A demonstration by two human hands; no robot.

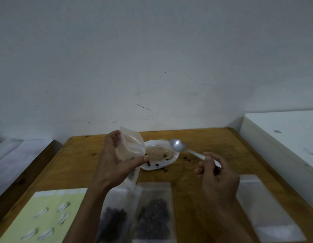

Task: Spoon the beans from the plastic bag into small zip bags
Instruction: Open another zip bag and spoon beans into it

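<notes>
A wooden counter meets a pale wall. Left hand grip clamps a zip bag; right hand grip clamps a spoon.

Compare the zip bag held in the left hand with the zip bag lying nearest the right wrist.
The held bag is raised, its mouth open; the flat bag lies on the table. The held bag looks almost empty; the flat bag holds a dark heap of beans. Both are clear plastic.
</notes>
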